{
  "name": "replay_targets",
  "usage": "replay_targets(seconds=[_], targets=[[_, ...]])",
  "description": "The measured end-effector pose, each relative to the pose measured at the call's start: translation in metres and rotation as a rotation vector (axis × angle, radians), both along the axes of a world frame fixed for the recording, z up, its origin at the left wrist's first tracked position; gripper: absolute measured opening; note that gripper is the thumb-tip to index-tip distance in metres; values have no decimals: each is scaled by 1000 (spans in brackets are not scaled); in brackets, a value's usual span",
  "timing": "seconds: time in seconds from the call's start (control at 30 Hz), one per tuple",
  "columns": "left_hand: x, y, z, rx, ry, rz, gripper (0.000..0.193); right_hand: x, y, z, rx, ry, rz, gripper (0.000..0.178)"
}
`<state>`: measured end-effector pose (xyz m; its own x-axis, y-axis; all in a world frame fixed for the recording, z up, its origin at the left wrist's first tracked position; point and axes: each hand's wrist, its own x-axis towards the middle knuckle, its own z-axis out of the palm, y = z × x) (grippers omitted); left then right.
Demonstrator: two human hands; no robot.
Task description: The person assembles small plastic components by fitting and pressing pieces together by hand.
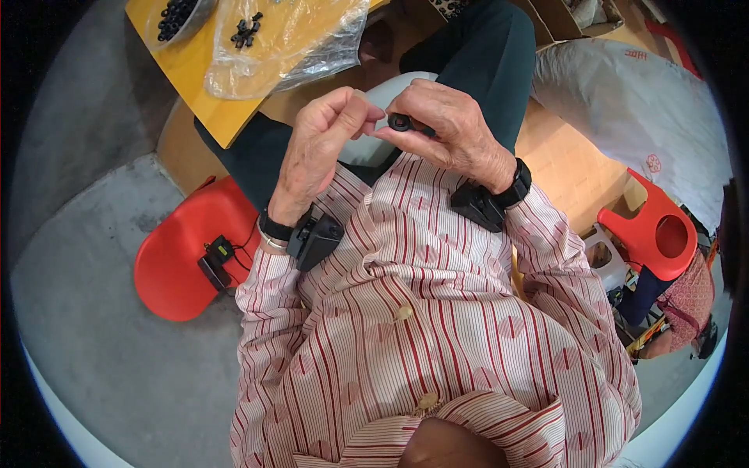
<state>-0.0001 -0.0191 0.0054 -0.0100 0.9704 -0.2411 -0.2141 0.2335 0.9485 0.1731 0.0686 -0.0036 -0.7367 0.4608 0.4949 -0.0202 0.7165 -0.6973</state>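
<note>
My right hand (445, 129) is closed around a small black ring-shaped part (400, 122) with a reddish spot in its middle, its round end facing up. Just left of it, at about the same height, my left hand (331, 129) has thumb and fingers pinched together. Whatever sits in that pinch, if anything, is too small to make out. Both hands are held above my lap, the fingertips almost meeting. Beyond them, between my legs, shows a pale rounded thing (360, 148), partly hidden by the hands.
At the upper left, a yellow table (207, 117) carries a clear plastic bag (292, 58) with several black pieces (246, 31) on it. A clear bowl of black parts (178, 17) stands beside that. A red chair (183, 265) is at left; a white sack (632, 101) and red stool (651, 226) at right.
</note>
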Motion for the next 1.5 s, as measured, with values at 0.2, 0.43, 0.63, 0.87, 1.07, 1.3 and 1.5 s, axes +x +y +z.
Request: replay_targets(seconds=[0.2, 0.43, 0.63, 0.87, 1.07, 1.3, 1.5], targets=[[-6, 0, 0, -11, 50, 63, 28, 0, 3, -7, -55, 33, 14, 25], [-20, -13, -8, -15, 73, 137, 25, -1, 22, 0, 56, -150, -22, 25], [-33, -21, -23, -3, 165, 149, 24, 32, 109, -14, 432, -479, -394, 28], [-50, -22, -14, 5, 229, 284, 25, 53, 171, -20, 494, -583, -817, 33], [-85, -9, -9, 66, 300, 361, 22, 49, 136, -55, 379, -679, -537, 26], [-160, 29, 11, 185, 600, 568, 19, 56, 124, -79, 349, -578, -451, 22], [-220, 83, 24, 175, 1282, 786, 22, 52, 120, -78, 334, -653, -403, 21]])
